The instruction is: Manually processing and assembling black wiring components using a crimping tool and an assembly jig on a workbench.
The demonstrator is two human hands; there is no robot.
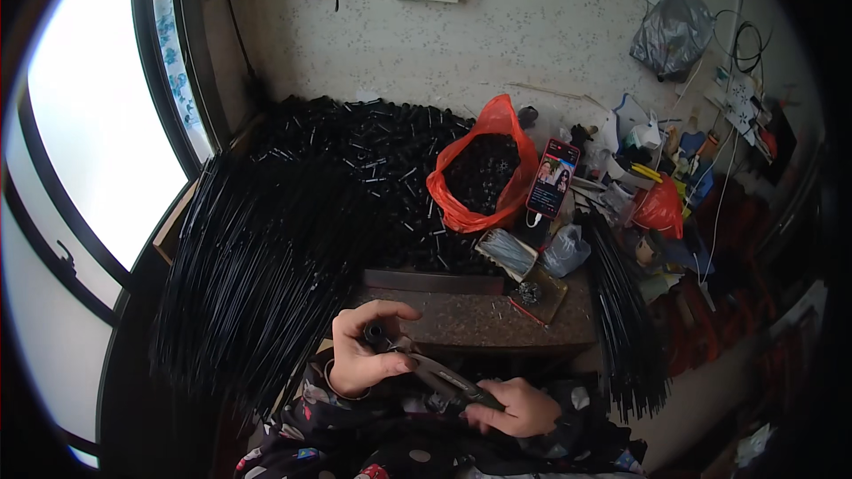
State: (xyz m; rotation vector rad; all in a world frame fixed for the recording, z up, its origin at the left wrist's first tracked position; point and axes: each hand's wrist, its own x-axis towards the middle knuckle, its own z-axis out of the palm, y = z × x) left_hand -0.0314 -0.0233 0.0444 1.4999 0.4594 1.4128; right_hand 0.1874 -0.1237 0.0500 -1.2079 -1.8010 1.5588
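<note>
Close to my body, my left hand (366, 357) curls its thumb and fingers around a short black tubular piece (374, 333), its open round end showing. Running from there to the right is a long dark grey tool like a pair of pliers (437, 376). My right hand (524, 410) is wrapped around the lower end of that tool. The tool's upper end meets the tubular piece at my left thumb; exactly how they touch is hidden by the fingers. Behind my hands lies the speckled brown front of the table (453, 326).
A heap of small black tubular parts (355, 146) covers the table's back. Bundles of thin black rods lie left (240, 275) and right (621, 319). A red plastic bag (441, 193) of black pieces, a phone (554, 179), a box of thin pale sticks (506, 253) and a small dish (543, 300) stand right.
</note>
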